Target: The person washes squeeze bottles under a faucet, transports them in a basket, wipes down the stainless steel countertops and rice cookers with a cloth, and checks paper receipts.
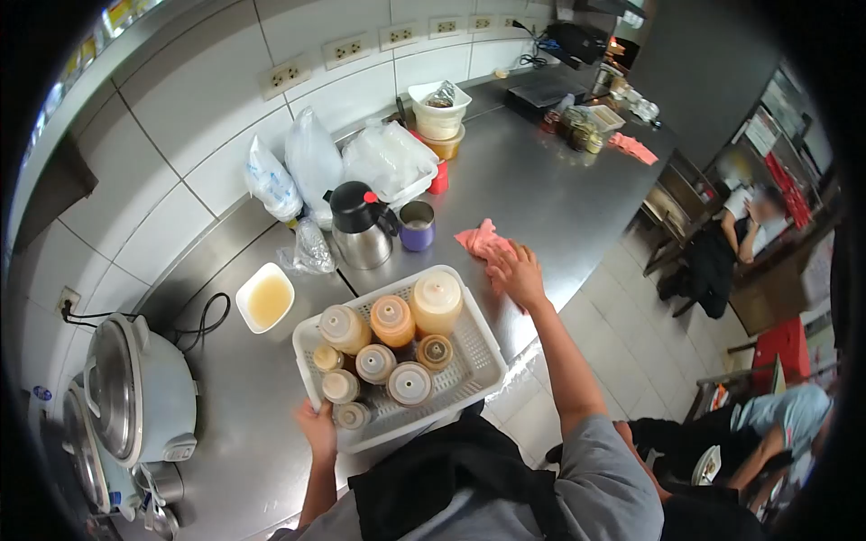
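My left hand (317, 429), slightly blurred, grips the near left corner of a white plastic basket (483, 347). Inside the basket stand several squeeze bottles, among them a tall pale one (437, 304) and an orange one (392, 320), along with small capped jars. To the right of the basket, my right hand (519, 273) is on a pink cloth (484, 242) and presses it against the steel counter (442, 203). Part of the cloth is hidden under the palm and fingers.
Behind the basket are a steel thermos jug (363, 234), a purple cup (417, 227) and a bowl of pale liquid (268, 298). Rice cookers (153, 397) stand left. Another pink cloth (634, 148) lies farther along the counter. People (708, 261) are at the right.
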Motion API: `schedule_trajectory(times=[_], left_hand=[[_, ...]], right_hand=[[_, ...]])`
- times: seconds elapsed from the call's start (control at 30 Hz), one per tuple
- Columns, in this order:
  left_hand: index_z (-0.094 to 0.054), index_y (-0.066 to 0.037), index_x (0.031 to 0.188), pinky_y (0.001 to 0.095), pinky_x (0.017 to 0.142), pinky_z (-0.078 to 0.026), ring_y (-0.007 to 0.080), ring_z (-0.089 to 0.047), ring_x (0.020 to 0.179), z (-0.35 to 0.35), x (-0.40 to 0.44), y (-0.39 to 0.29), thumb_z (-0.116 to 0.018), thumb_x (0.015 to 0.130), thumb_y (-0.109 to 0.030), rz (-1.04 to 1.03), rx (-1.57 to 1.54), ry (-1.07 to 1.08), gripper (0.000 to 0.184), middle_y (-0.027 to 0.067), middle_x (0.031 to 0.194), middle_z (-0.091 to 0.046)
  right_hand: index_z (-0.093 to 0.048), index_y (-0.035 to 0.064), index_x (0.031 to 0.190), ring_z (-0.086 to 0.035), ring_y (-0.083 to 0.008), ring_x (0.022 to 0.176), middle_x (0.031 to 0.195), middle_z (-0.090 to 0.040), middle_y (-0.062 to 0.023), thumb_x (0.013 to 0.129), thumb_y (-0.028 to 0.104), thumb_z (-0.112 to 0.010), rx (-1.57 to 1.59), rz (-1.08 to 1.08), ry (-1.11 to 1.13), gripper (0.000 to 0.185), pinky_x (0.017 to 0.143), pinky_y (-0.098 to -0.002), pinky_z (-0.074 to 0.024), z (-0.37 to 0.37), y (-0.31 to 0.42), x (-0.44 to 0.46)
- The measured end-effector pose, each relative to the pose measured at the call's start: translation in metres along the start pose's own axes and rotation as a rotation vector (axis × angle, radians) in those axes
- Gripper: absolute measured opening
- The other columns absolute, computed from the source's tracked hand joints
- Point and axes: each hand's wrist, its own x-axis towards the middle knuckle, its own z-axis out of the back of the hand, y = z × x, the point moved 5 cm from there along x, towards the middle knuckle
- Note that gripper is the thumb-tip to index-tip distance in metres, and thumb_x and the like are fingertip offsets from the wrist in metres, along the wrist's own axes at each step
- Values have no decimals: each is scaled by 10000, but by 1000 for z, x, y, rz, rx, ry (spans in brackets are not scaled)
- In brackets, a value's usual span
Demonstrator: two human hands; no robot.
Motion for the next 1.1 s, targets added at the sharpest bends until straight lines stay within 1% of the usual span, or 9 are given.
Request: schedule_trajectory(times=[0.1, 0.23, 0.37, 0.47, 0.53, 0.7, 0.97, 1.0, 1.1], left_hand=[[-671, 20, 1014, 272, 747, -493, 109, -623, 843, -43, -12, 8, -616, 914, -79, 33, -25, -78, 152, 53, 956, -695], [-669, 19, 1024, 277, 738, -493, 110, -623, 835, -95, -26, 3, -607, 913, -85, 95, 48, -158, 164, 52, 944, -694], [-662, 25, 1033, 284, 736, -493, 114, -619, 816, -142, -38, -2, -598, 918, -93, 73, -2, -224, 177, 54, 923, -691], [-650, 32, 1020, 279, 712, -480, 108, -592, 781, -164, -45, 0, -567, 966, -175, 59, -3, -244, 230, 47, 889, -675], [-635, 23, 995, 274, 689, -464, 97, -557, 750, -183, -48, -11, -519, 1007, -279, 78, -81, -271, 324, 36, 851, -653], [-612, 8, 925, 268, 669, -453, 89, -548, 734, -211, -42, -11, -497, 1014, -306, 160, -164, -276, 345, 38, 822, -634], [-579, -24, 848, 244, 548, -360, 53, -452, 622, -275, -47, 0, -510, 1008, -310, 262, -9, -414, 334, -13, 699, -549], [-576, -36, 839, 229, 509, -303, 37, -401, 581, -297, -44, -13, -502, 1012, -322, 154, -30, -490, 342, -40, 662, -500], [-581, -38, 855, 224, 512, -302, 35, -403, 585, -337, -40, -29, -486, 1018, -331, 174, -17, -532, 348, -46, 663, -498]], right_hand=[[-552, 205, 1341, -403, -351, 1324, 1417, -488, -128, 909, 363, -586, 132, 128, 96, 461, 1091, -475, -327, -59, -35, 18], [-523, 136, 1351, -379, -348, 1341, 1411, -478, -138, 899, 228, -594, 161, 180, 124, 466, 1109, -490, -277, -69, -83, 46], [-549, 122, 1314, -380, -355, 1337, 1438, -438, -137, 843, 139, -617, -162, -112, -145, 477, 1145, -445, -263, -46, -200, 70], [-522, 115, 1353, -365, -383, 1344, 1442, -423, -179, 833, 124, -609, -79, -227, -164, 527, 1149, -441, -264, -61, -262, 78], [-501, 115, 1378, -359, -396, 1343, 1442, -416, -202, 829, 115, -597, 63, -141, -92, 558, 1145, -448, -269, -81, -250, 77], [-565, 167, 1323, -439, -382, 1276, 1372, -499, -186, 821, 137, -540, 179, 186, 73, 503, 1109, -456, -323, -62, -170, 104], [-573, 232, 1312, -420, -366, 1297, 1402, -474, -168, 842, 201, -554, 192, 260, 11, 471, 1098, -462, -326, -135, -205, 250], [-568, 235, 1316, -410, -365, 1306, 1414, -462, -168, 847, 212, -559, 194, 269, 34, 470, 1103, -461, -319, -145, -207, 267], [-524, 226, 1350, -394, -377, 1316, 1423, -448, -177, 856, 228, -564, 152, 278, 32, 495, 1112, -462, -307, -166, -209, 317]])
